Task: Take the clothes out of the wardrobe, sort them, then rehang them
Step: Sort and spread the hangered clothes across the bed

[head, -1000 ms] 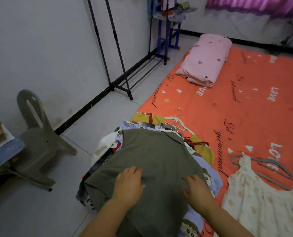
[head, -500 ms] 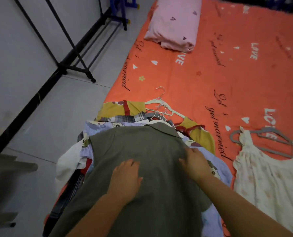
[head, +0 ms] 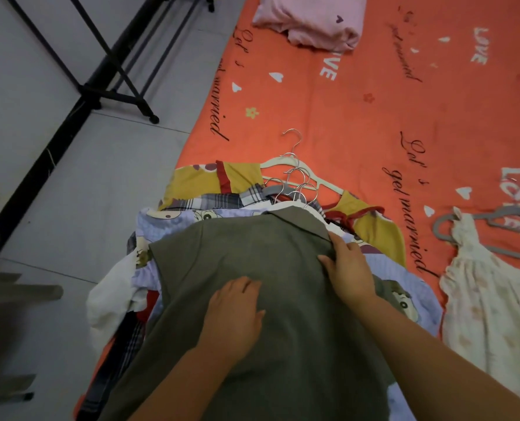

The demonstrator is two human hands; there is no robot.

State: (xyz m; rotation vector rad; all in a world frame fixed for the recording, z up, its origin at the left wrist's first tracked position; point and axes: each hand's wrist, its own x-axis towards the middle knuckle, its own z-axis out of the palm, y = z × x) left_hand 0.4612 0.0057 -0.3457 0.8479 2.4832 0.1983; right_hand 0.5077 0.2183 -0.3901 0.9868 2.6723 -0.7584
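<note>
Orange bed sheet [head: 374, 117] holds a pile of clothes [head: 167, 220], with the green shirt [head: 237, 253] on top. The right hand [head: 348, 268] has slid up to the shirt's collar, and its grip seems to pinch the edge there. The left hand [head: 234, 314] stays flat on the shirt, fingers straight.

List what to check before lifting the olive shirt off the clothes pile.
1. Olive shirt lies topmost on the clothes pile: ok.
2. Left hand gripping the shirt: not ok, it rests flat.
3. Right hand gripping at the shirt's shoulder: cannot tell.
4. Shirt's hanger free of the bunched hanger hooks: cannot tell.
5. Bare orange sheet showing beside the cream dress for laying it down: ok.
</note>
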